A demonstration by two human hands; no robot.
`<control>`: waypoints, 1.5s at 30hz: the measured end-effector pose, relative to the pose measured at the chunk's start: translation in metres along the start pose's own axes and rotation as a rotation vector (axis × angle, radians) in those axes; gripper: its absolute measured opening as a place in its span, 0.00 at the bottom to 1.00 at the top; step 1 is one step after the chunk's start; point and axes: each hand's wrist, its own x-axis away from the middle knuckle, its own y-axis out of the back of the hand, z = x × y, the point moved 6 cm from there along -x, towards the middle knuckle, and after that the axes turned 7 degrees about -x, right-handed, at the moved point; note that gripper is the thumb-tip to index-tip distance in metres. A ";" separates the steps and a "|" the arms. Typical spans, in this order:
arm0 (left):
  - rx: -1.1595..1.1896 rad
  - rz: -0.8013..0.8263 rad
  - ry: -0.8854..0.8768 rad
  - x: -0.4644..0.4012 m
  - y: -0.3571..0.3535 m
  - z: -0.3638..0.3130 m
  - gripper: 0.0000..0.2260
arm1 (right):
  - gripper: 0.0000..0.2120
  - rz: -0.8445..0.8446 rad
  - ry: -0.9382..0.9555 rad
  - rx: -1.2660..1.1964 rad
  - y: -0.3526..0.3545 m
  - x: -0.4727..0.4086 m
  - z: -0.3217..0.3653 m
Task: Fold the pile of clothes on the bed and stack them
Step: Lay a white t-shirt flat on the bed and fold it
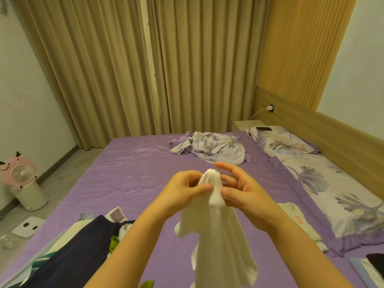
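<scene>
Your single head camera is looking forward and down from above the bed's [145, 163] near edge; it is facing the curtains [104, 69] at 12 o'clock; your hands are sitting close under the lens; headboard [311, 125] running at 2 o'clock.

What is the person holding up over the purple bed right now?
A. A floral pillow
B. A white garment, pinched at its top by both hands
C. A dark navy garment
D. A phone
B: the left hand and right hand pinch the top of a white garment, which hangs down between the forearms above the bed; the dark navy garment lies on the bed at lower left.
</scene>
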 end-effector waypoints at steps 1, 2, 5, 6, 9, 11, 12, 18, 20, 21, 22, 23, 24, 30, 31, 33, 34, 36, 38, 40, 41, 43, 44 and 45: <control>0.086 -0.037 0.005 -0.002 0.003 -0.004 0.05 | 0.26 -0.032 0.042 -0.010 0.002 0.002 0.003; 0.175 -0.088 0.011 -0.006 0.008 -0.009 0.06 | 0.26 -0.078 0.082 -0.003 0.005 0.005 0.006; 0.406 -0.206 0.035 -0.018 0.027 -0.021 0.08 | 0.22 -0.135 0.118 0.219 0.013 0.023 0.002; 0.448 -0.238 0.033 -0.021 0.038 -0.024 0.08 | 0.18 -0.123 0.118 0.339 0.016 0.031 -0.002; 0.433 -0.331 0.029 -0.028 0.076 -0.025 0.09 | 0.12 -0.073 0.108 0.668 0.035 0.054 -0.002; 0.367 -0.365 0.048 -0.030 0.093 -0.017 0.09 | 0.14 -0.013 0.127 0.888 0.052 0.060 0.006; 0.324 -0.376 0.061 -0.031 0.097 -0.012 0.09 | 0.12 0.029 0.151 0.956 0.057 0.061 0.012; 0.002 -0.269 -0.110 -0.017 0.054 -0.029 0.07 | 0.11 -0.010 0.304 0.835 0.038 0.027 0.054; -0.041 -0.115 -0.176 -0.004 0.016 -0.040 0.14 | 0.09 -0.112 0.353 0.782 0.029 0.009 0.066; -0.131 -0.086 -0.203 0.001 -0.001 -0.042 0.16 | 0.09 -0.172 0.341 0.730 0.028 0.000 0.069; -0.214 -0.091 -0.207 0.004 -0.016 -0.042 0.16 | 0.10 -0.219 0.313 0.669 0.028 -0.007 0.071; -0.239 -0.122 -0.178 0.005 -0.026 -0.040 0.14 | 0.10 -0.241 0.279 0.613 0.029 -0.012 0.071; -0.178 -0.154 -0.123 0.005 -0.030 -0.035 0.11 | 0.10 -0.231 0.238 0.566 0.031 -0.014 0.069; 0.383 -0.098 0.088 0.003 -0.002 0.000 0.06 | 0.14 0.144 -0.177 0.598 0.056 0.014 0.016; 0.385 -0.064 0.100 0.002 -0.003 0.003 0.06 | 0.11 0.145 -0.147 0.481 0.057 0.017 0.014; 0.345 -0.036 0.144 0.002 -0.012 0.011 0.08 | 0.07 0.046 -0.076 0.164 0.060 0.017 0.015; 0.317 -0.033 0.160 0.002 -0.018 0.014 0.09 | 0.08 -0.020 -0.066 0.059 0.062 0.016 0.015; 0.293 -0.027 0.156 0.005 -0.032 0.017 0.11 | 0.13 -0.122 -0.094 -0.043 0.066 0.012 0.012; 0.293 0.007 0.132 0.010 -0.045 0.017 0.19 | 0.14 -0.204 -0.127 -0.070 0.068 0.008 0.008; 0.224 0.105 0.090 0.016 -0.061 0.011 0.23 | 0.14 -0.261 -0.161 -0.025 0.069 0.007 0.005; 0.186 0.178 0.063 0.019 -0.071 0.009 0.20 | 0.13 -0.279 -0.167 0.012 0.069 0.006 0.004; 0.185 0.260 0.057 0.025 -0.086 0.006 0.15 | 0.13 -0.303 -0.159 0.084 0.071 0.006 0.001; 0.228 0.248 0.079 0.027 -0.087 0.006 0.13 | 0.13 -0.315 -0.152 0.134 0.074 0.007 0.000; 0.289 0.225 0.110 0.028 -0.087 0.008 0.12 | 0.13 -0.333 -0.141 0.193 0.078 0.007 0.000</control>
